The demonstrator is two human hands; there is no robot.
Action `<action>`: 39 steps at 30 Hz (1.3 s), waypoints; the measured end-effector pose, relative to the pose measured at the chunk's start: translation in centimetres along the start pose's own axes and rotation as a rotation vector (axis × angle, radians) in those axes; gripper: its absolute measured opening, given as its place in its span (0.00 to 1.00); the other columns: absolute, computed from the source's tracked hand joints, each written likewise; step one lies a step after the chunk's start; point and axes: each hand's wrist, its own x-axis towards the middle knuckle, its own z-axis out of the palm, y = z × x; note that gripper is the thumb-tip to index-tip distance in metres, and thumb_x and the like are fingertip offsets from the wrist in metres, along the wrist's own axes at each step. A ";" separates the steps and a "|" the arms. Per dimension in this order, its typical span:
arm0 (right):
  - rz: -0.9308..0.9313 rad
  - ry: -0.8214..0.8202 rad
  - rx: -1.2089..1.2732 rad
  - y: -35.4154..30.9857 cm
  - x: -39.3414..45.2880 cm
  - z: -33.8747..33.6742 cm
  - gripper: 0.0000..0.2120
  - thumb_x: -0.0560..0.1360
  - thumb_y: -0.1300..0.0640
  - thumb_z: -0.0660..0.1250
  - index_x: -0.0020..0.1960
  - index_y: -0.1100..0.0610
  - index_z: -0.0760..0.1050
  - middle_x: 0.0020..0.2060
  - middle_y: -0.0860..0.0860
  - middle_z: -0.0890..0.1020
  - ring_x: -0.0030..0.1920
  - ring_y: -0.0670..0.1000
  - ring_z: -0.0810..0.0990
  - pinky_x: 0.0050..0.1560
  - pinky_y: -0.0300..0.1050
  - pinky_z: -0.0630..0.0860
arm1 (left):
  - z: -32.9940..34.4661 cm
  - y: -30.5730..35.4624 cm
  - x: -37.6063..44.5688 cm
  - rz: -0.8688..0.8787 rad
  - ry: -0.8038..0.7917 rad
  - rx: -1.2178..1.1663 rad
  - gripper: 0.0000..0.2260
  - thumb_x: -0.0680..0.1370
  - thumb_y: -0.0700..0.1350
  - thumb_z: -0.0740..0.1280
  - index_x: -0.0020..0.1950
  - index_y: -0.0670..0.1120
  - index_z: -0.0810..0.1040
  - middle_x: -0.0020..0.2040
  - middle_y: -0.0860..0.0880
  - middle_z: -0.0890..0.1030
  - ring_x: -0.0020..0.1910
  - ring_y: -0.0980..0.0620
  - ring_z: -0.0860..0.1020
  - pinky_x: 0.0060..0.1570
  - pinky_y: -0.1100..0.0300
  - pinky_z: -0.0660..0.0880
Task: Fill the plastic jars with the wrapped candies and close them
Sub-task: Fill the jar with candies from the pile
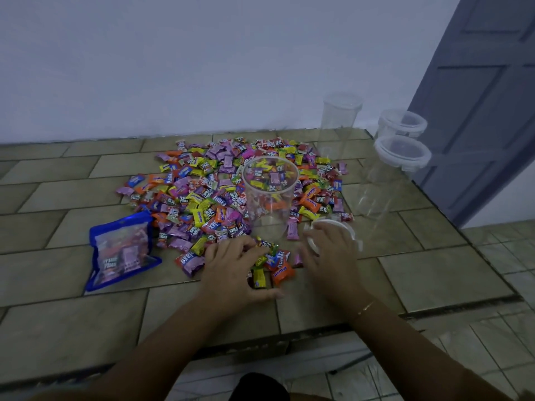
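From the head camera, an open clear plastic jar (270, 195) stands upright amid a wide heap of bright wrapped candies (202, 195), a few sweets already lying low inside it, so filling looks barely begun. The left hand (234, 273) lies flat on the desk (434, 273) at the near edge of the heap, fingers curled loosely over a few candies, its grip not clenched on anything that can be made out. The right hand (333, 250) rests just beside it, fingers spread over a white round lid (335, 230); whether its grip actually clasps the lid cannot be told. The jar's mouth stands straight beyond both hands and between them, its long axis vertical, with the left hand nearer the loose sweets, so a scoop would travel forward and up over the rim. A blue candy bag (121, 253) lies to the left. Three lidded clear jars (402, 157) wait at the far right. The desk is tiled in beige, against a pale wall (202, 68), with a grey door (486, 96) on the right.
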 end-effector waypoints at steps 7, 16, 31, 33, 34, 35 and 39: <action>-0.202 -0.094 -0.124 -1.5 -2.0 2.3 0.27 0.71 0.33 0.57 0.58 0.50 0.77 0.56 0.50 0.78 0.56 0.53 0.76 0.51 0.49 0.70 | 0.7 -0.6 -0.6 0.052 0.026 0.031 0.21 0.75 0.63 0.58 0.62 0.56 0.78 0.65 0.54 0.76 0.67 0.54 0.66 0.60 0.53 0.65; -0.243 0.025 -0.194 -1.8 -2.1 3.7 0.19 0.74 0.35 0.55 0.54 0.43 0.79 0.49 0.46 0.79 0.52 0.51 0.75 0.50 0.49 0.64 | 0.6 -0.8 -1.1 -0.008 0.046 -0.039 0.20 0.74 0.58 0.61 0.61 0.51 0.79 0.56 0.53 0.78 0.58 0.52 0.73 0.61 0.52 0.65; -0.344 0.020 -0.192 -2.0 -2.0 3.9 0.16 0.71 0.39 0.61 0.48 0.48 0.78 0.48 0.49 0.79 0.49 0.52 0.77 0.46 0.45 0.70 | 0.2 -0.5 -1.0 -0.051 0.004 -0.124 0.12 0.75 0.54 0.58 0.47 0.51 0.78 0.52 0.52 0.79 0.54 0.51 0.77 0.55 0.61 0.56; -0.354 0.041 -0.129 -2.1 -1.9 4.2 0.13 0.71 0.43 0.62 0.44 0.52 0.77 0.44 0.50 0.78 0.47 0.51 0.75 0.45 0.44 0.72 | 0.4 -0.6 -1.2 -0.045 0.032 -0.164 0.09 0.73 0.52 0.58 0.44 0.51 0.76 0.47 0.53 0.78 0.49 0.53 0.75 0.51 0.64 0.56; -0.351 0.046 -0.091 -2.1 -2.0 4.2 0.12 0.71 0.46 0.62 0.43 0.53 0.76 0.43 0.51 0.78 0.46 0.51 0.74 0.45 0.44 0.73 | 0.5 -0.7 -1.2 -0.038 0.039 -0.180 0.08 0.73 0.50 0.58 0.44 0.50 0.76 0.46 0.53 0.78 0.49 0.53 0.74 0.51 0.64 0.56; -0.343 0.054 -0.061 -2.1 -2.0 4.3 0.11 0.71 0.48 0.61 0.43 0.54 0.76 0.42 0.51 0.78 0.45 0.52 0.74 0.44 0.45 0.74 | 0.5 -0.8 -1.2 -0.035 0.045 -0.199 0.08 0.72 0.48 0.58 0.44 0.50 0.76 0.46 0.53 0.77 0.49 0.54 0.72 0.50 0.64 0.56; -0.286 0.091 -0.001 -2.1 -2.1 4.2 0.10 0.71 0.51 0.59 0.42 0.56 0.76 0.39 0.52 0.77 0.41 0.53 0.76 0.41 0.44 0.73 | 0.6 -0.9 -1.0 -0.022 0.068 -0.230 0.08 0.70 0.42 0.61 0.46 0.49 0.78 0.46 0.51 0.78 0.50 0.57 0.70 0.50 0.65 0.55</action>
